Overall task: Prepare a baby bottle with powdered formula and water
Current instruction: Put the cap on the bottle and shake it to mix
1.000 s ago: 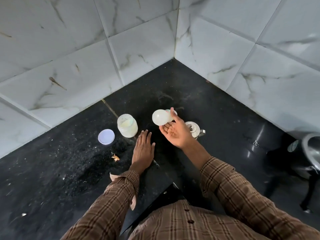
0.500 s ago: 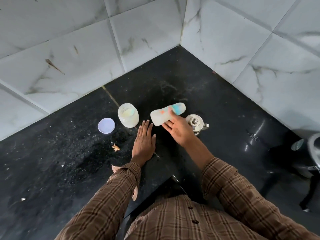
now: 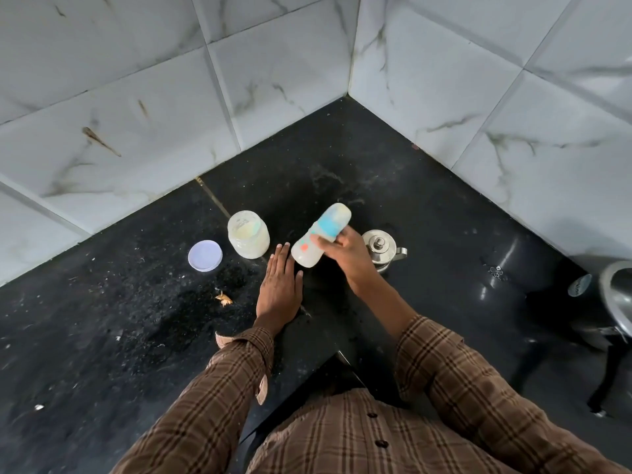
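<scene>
The right hand [image 3: 345, 253] is covering part of the baby bottle [image 3: 321, 236] and hiding the near side of the steel kettle [image 3: 381, 249]. The bottle's top end is blurring, so its cap is unreadable. At three o'clock, a metal vessel [image 3: 615, 295], possibly a pot, is running off the picture's edge.

My left hand [image 3: 278, 290] lies flat between the open formula jar [image 3: 248, 234] and steel kettle [image 3: 381, 248]; the jar lid [image 3: 205, 255] sits further left. Behind them, the countertop [image 3: 342, 159] is bare to the corner.
</scene>
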